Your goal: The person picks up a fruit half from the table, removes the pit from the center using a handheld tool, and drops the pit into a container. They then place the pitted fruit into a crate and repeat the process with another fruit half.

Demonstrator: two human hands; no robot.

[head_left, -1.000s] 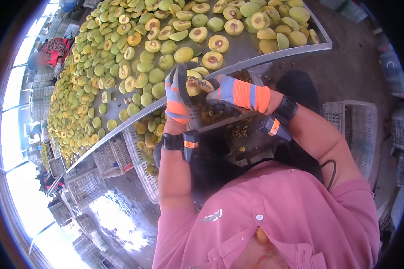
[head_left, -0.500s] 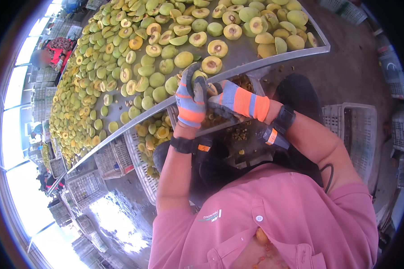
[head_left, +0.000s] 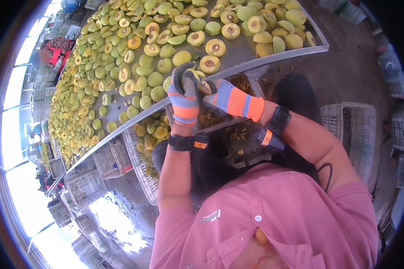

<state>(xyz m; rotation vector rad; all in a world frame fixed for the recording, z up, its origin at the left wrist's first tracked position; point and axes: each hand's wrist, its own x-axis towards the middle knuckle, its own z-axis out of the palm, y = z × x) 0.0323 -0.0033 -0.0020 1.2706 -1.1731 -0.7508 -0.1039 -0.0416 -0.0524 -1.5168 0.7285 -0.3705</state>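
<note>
My left hand, in a grey-blue and orange glove, is raised at the metal rim of the table, its fingers curled around a yellow-green fruit half. Close against it from the right is my right hand, gloved alike, with its thumb and fingers pinched together. A small brownish piece shows at the right fingertips, between the two hands; I cannot tell what it is. Just beyond the hands, cut fruit halves lie on the metal table, some with brown centres facing up.
Below the rim stand a crate of fruit halves and a container of brown scraps. A white crate is on the right, and more crates are on the left. Another person is at the table's far left.
Both hands have shifted slightly left, staying close together. The left fingers have curled further over the fruit half, and the piece at the right fingertips has turned.
</note>
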